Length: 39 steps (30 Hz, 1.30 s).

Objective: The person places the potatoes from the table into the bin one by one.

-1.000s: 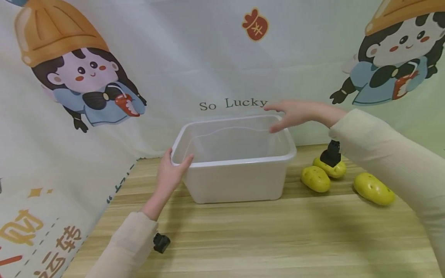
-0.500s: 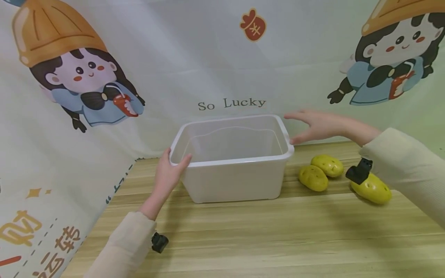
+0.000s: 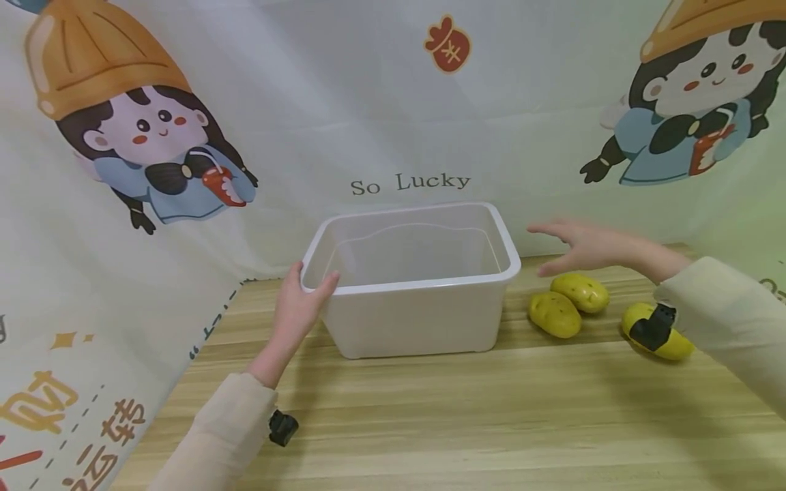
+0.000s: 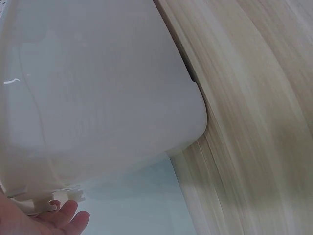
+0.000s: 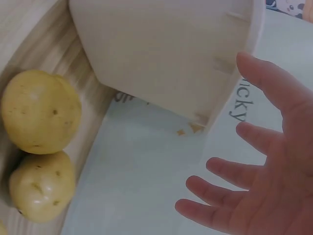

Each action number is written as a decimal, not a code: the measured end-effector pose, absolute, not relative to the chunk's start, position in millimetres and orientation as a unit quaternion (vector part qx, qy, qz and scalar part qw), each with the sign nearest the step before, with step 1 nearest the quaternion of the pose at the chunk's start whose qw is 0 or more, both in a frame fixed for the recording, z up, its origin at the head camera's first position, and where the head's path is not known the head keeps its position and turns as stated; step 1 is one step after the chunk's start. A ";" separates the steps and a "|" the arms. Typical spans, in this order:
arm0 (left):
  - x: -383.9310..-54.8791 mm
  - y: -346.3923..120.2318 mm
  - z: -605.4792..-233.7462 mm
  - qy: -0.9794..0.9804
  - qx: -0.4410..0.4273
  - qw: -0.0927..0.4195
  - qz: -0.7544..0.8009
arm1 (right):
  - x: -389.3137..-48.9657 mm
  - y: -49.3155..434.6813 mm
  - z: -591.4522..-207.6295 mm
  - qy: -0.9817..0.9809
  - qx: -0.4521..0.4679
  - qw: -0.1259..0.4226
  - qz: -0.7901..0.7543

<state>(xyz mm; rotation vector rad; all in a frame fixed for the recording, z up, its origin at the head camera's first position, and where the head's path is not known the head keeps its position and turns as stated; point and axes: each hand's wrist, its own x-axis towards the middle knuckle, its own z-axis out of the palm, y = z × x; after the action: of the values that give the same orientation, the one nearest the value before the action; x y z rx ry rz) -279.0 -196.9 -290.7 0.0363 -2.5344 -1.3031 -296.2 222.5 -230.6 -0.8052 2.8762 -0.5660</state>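
At lower left, the left wrist view showed what the head view hid: my left hand's (image 3: 296,307) fingertips (image 4: 80,222) outside the white bin (image 3: 417,319). In the head view's centre, I gripped its rim (image 3: 424,284), thumb inside. My right hand (image 3: 592,245) hung spread at right, above two potatoes (image 3: 555,315). Wooden table (image 3: 430,429) lay below, printed cloth (image 3: 307,88) behind; a gap parted right hand from rim.

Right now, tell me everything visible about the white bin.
The white bin looks plastic: rectangular, open-topped, with rounded corners, a projecting rim, a curved line along its inner wall and sides tapering downward. It stands upright on the wood-grain tabletop, in front of the printed cloth. The left hand grips its near-left rim.
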 end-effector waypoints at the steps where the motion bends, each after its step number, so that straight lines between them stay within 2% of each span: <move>1: -279.0 -196.9 -291.0 -0.879 0.012 0.146 -0.453 | -296.3 224.0 -234.3 0.945 -0.267 0.048 -0.184; 11: -278.5 -196.5 -290.8 -0.878 0.009 0.150 -0.454 | -295.7 229.5 -265.9 0.937 -0.278 0.033 -0.208; 24: -275.6 -195.7 -291.5 -0.879 0.001 0.171 -0.445 | -296.8 230.6 -298.8 0.926 -0.283 0.056 -0.243; 32: -275.6 -194.8 -288.4 -0.885 0.020 0.141 -0.444 | -297.9 236.5 -321.6 0.930 -0.277 0.049 -0.238; 39: -277.7 -196.4 -290.2 -0.885 0.020 0.144 -0.443 | -298.0 236.5 -330.7 0.936 -0.260 0.030 -0.234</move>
<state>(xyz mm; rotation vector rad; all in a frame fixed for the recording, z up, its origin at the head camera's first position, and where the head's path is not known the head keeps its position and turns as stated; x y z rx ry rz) -277.7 -196.4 -290.2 0.0572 -2.5513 -1.2758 -298.0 236.5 -330.7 -0.8009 2.8871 -0.7225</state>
